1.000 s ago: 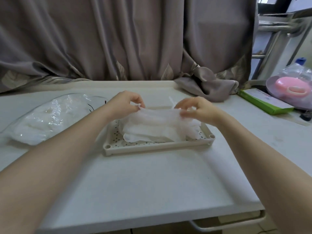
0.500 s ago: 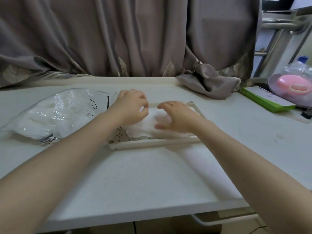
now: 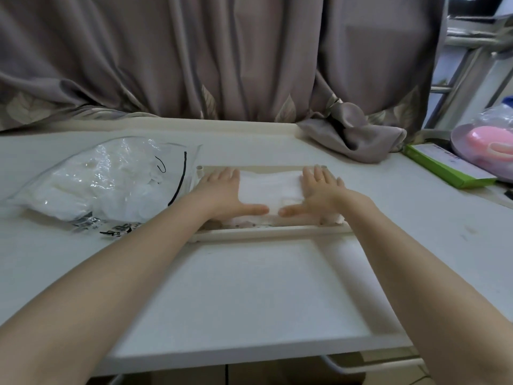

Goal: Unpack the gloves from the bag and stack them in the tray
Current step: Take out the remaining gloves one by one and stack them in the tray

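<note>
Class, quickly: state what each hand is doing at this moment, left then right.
Left hand: open, flat, pressing the stack of thin white gloves in the cream perforated plastic tray.
Right hand: open, flat, pressing the same stack.

Colours/patterns noted:
- Gloves (image 3: 268,187) in tray: white, plain.
- Tray (image 3: 266,234): cream/off-white; base w/ small dark dot pattern, seen at near edge.
- Bag (image 3: 91,182): clear, glossy; white contents; black line markings on right side, black print at lower edge, illegible.
- Table (image 3: 249,295): white/pale grey, plain.
- Curtain (image 3: 222,56): taupe grey-brown; beige leaf motif along lower hem.
- Box (image 3: 447,169) at right: green sides, white top w/ small print.
- Pink item (image 3: 491,144) on mauve dish, under clear wrap.
- Ring on right hand (image 3: 319,191): pale metal, approx.
</note>
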